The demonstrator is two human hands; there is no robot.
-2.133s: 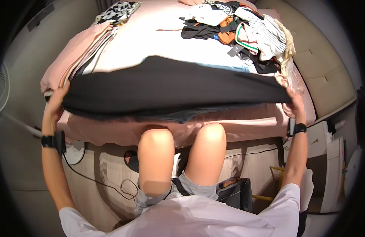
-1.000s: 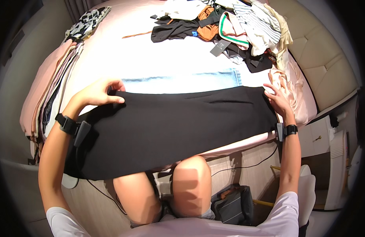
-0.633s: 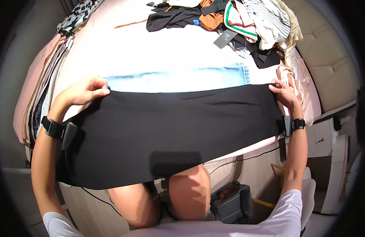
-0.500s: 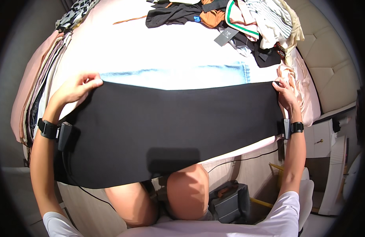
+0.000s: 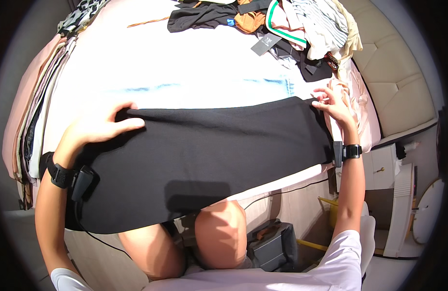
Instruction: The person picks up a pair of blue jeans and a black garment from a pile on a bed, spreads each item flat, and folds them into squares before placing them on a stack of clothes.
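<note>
A plain black cloth garment (image 5: 209,145), its kind not clear from this side, lies spread across the near edge of the bed and hangs toward my knees. At its upper left corner rests my left hand (image 5: 100,125), thumb stretched over the cloth and fingers apart by the top edge. My right hand (image 5: 336,106) is at the upper right corner, fingers spread and loosely bent, touching or just above the cloth. Beyond the top edge, pale blue denim (image 5: 262,87) lies flat, bright with glare.
Mixed clothes (image 5: 301,34) are heaped at the far right, with a dark tag (image 5: 266,43) among them. Folded garments (image 5: 32,106) are stacked at the left. A padded headboard (image 5: 393,72) borders the right. Below are a dark bag (image 5: 272,247) and a thin cable (image 5: 287,188).
Both hands have loosened from pinching the garment's top corners to open fingers. The cloth has settled lower onto the bed, and its top edge now has folds. The view has shifted slightly.
</note>
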